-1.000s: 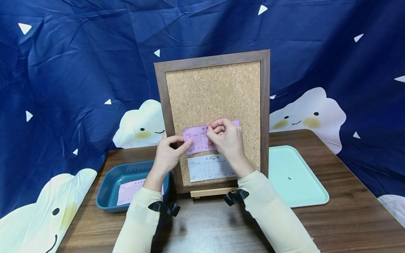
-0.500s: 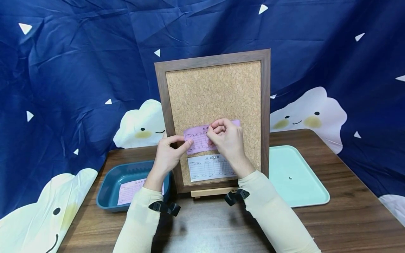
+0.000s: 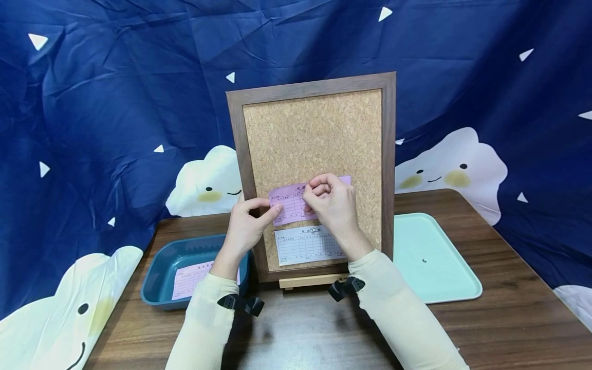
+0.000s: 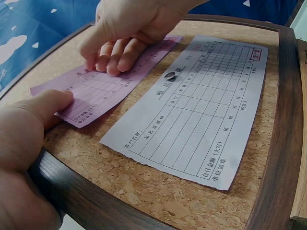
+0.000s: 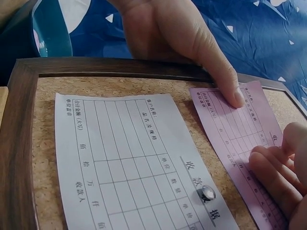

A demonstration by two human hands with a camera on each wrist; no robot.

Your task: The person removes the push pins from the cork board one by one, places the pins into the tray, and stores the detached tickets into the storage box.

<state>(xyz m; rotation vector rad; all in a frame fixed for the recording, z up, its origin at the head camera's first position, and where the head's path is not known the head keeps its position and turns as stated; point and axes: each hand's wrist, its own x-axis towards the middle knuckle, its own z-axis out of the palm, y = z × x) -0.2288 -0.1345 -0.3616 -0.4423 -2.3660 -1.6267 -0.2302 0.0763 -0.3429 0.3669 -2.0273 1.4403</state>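
Note:
A pink receipt slip (image 3: 285,205) lies against the cork board (image 3: 314,133), above a white receipt slip (image 3: 300,246) fixed by a silver thumbtack (image 5: 207,193). My left hand (image 3: 245,223) holds the pink slip by its left end, thumb on its face; the index fingertip is partly hidden. At the slip's printed heading, my right hand (image 3: 334,203) pinches a small thing that the fingertips hide almost wholly. Its other fingers curl close over the paper. The right hand covers the middle of the pink slip, whose right upper corner shows beyond it.
The dark-framed board stands tilted on a light wooden stand (image 3: 312,280). Left of it, a teal basin (image 3: 154,272) holds another pink slip (image 3: 187,281). To the right, a pale green tray (image 3: 444,277) carries a small dark item (image 3: 424,260). A blue cloth hangs behind.
Both hands stay in place on the pink slip. Only a very slight shift of the whole view shows.

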